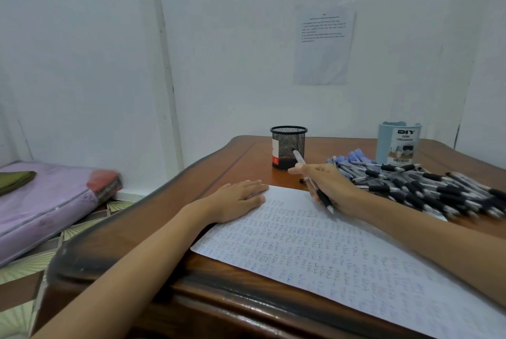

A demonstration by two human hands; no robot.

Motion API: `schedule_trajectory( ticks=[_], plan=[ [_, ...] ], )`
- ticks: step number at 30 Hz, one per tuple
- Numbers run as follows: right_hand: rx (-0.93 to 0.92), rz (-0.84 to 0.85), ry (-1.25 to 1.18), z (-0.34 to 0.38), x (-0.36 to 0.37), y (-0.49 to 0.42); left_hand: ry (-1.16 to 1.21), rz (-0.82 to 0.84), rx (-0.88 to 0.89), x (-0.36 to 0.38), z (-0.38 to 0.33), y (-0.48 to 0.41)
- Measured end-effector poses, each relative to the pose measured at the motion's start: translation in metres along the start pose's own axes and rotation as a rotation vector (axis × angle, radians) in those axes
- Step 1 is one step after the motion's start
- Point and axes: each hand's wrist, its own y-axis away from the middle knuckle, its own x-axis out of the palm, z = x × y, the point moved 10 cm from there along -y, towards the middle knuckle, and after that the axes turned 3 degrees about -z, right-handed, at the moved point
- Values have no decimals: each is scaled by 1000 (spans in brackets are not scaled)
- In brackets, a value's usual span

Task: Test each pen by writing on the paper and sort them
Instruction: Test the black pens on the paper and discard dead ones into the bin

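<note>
— While your left hand [238, 199] lies flat on the paper [328, 251], centre frame, where's the pen [325, 200]?
— Pinched in your right hand [332, 188], tip over the paper; pile of pens [438, 188] at right.

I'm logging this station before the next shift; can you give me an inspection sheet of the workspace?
Surface: wooden desk.
Job's things: paper filled with scribbles; pen; pile of pens at right; mesh cup; blue organizer.
Clutter: nothing seen.
Hands: left hand flat on the paper's corner; right hand grips the pen, tip over the paper.
Cables: nothing seen.
Surroundings: white wall with printed sheet; purple mattress on the floor at left.
</note>
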Motion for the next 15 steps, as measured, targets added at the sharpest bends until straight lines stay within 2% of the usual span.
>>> schedule_trajectory(
  ticks=[9, 15],
  plan=[
    [-90, -248, 611, 32, -97, 1, 22, 1, 23, 1, 4, -3],
    [-1, -403, 899, 3, -176, 16, -65, -70, 44, -12, -4, -6]
  ],
)
